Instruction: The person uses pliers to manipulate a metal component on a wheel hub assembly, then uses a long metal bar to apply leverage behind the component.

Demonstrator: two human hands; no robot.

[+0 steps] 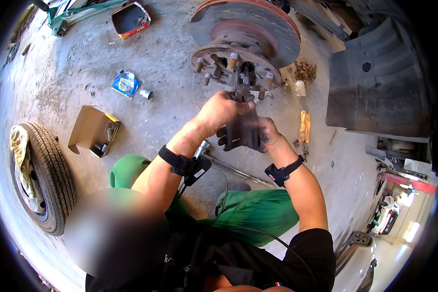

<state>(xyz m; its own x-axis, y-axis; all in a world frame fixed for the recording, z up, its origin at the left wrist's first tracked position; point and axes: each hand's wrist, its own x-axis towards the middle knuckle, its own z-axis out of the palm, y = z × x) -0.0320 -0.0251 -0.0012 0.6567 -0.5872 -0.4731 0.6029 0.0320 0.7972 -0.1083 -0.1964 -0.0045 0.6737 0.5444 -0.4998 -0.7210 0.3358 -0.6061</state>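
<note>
In front of me stands a rusty wheel hub (216,54) with several studs, joined to a large brake disc (205,31). A dark metal piece with prongs (248,121) reaches up to the hub's middle; it is partly blurred, and its exact kind is unclear. My left hand (221,112) is closed around its upper part, close to the hub face. Lower down and to the right, my right hand (268,135) grips the same piece, its fingers partly hidden and dirtied. Both wrists carry black straps with small devices.
A tyre (48,170) with a cloth stands at left, beside an opened cardboard box (90,129). Farther off lie a blue packet (126,84), a red-edged tray (131,22) and a green jack (73,17). A long metal bar (238,173) crosses the floor near my knees; a dark panel (379,80) hangs right.
</note>
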